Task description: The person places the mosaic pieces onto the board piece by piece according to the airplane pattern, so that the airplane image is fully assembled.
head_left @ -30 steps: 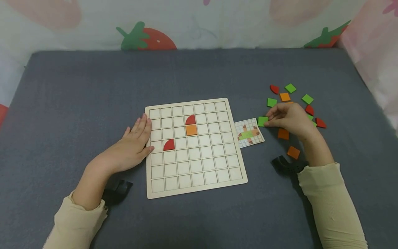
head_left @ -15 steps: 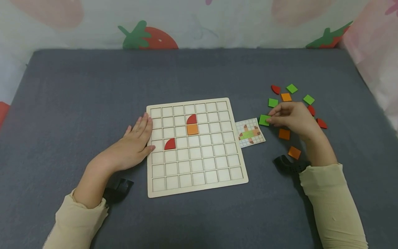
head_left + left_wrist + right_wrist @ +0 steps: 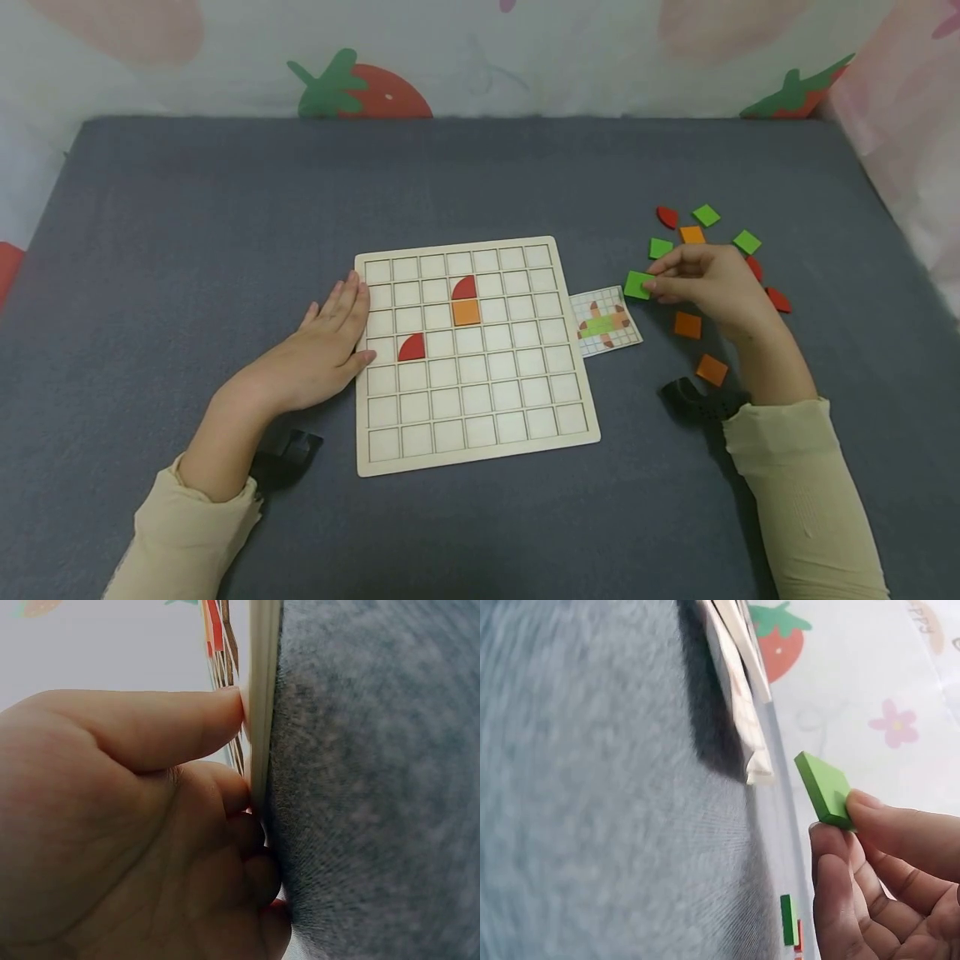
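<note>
My right hand (image 3: 708, 287) pinches a green square tile (image 3: 637, 285) between thumb and fingers, just right of a small pattern card (image 3: 626, 335). In the right wrist view the green tile (image 3: 825, 791) is held up off the cloth by one edge. Straight fingers of my left hand (image 3: 311, 362) rest along the left edge of a wooden grid board (image 3: 480, 454), its thumb on the rim. On the board lie an orange square tile (image 3: 466, 312) with a red quarter-circle tile (image 3: 464, 287) directly above it, and another red quarter-circle tile (image 3: 412, 347) lower left.
Around the right hand lie loose tiles: several green squares like this one (image 3: 747, 242), orange squares such as the near one (image 3: 712, 370), and red quarter-circles (image 3: 778, 300). The card is partly hidden under the board's right edge. Black wrist mounts (image 3: 288, 458) sit below both wrists.
The green tile in my right hand has tilted slightly and stays beside the card. My left hand keeps its place on the board. The whole view has shifted a little.
</note>
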The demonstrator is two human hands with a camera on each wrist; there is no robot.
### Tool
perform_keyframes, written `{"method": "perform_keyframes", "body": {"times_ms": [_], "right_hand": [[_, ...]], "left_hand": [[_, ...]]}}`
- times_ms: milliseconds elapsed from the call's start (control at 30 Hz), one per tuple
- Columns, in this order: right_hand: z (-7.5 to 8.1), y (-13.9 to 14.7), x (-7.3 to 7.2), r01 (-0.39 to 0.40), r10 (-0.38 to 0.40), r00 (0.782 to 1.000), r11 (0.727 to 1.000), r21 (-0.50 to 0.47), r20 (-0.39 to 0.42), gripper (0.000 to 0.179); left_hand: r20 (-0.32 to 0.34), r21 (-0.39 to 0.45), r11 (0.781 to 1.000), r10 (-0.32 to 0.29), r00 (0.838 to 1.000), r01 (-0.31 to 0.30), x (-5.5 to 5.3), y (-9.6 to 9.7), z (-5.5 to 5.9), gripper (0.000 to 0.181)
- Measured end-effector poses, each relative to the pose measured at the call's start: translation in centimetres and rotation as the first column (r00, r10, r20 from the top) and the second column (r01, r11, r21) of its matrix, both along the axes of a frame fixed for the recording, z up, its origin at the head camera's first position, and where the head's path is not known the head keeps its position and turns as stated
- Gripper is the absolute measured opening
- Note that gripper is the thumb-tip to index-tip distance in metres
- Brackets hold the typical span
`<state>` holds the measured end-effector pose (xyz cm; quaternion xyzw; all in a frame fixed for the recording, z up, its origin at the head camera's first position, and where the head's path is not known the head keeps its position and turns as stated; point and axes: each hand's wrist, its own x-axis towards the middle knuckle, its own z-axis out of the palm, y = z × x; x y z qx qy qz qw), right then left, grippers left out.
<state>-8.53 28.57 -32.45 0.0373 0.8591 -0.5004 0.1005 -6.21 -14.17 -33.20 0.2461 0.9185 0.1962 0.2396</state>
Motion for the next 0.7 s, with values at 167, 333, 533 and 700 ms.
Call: {"method": "perform_keyframes", "body": {"times_ms": [167, 333, 533, 700], "right_hand": [[0.3, -0.2, -0.1, -0.013, 0.012, 1.000, 0.999, -0.044, -0.026, 0.015], [0.9, -0.3, 0.2, -0.015, 0.014, 1.000, 0.999, -0.049, -0.013, 0.018], [1.4, -1.6, 0.3, -0.081, 0.079, 0.996, 0.994, -0.070, -0.027, 0.017], [1.5, -3.4, 0.0, -0.139, 0.136, 0.989, 0.987, -0.081, -0.050, 0.017]], "left_hand": [[0.007, -0.001, 1.000, 0.010, 1.000, -0.010, 0.1, 0.1, 0.0, 0.073], [0.005, 0.001, 1.000, -0.010, 1.000, 0.010, -0.4, 0.7, 0.0, 0.072], [0.006, -0.005, 1.000, -0.025, 1.000, 0.025, -0.7, 1.2, -0.1, 0.072], [0.005, -0.007, 1.000, -0.019, 1.000, 0.019, -0.7, 1.4, -0.3, 0.072]]}}
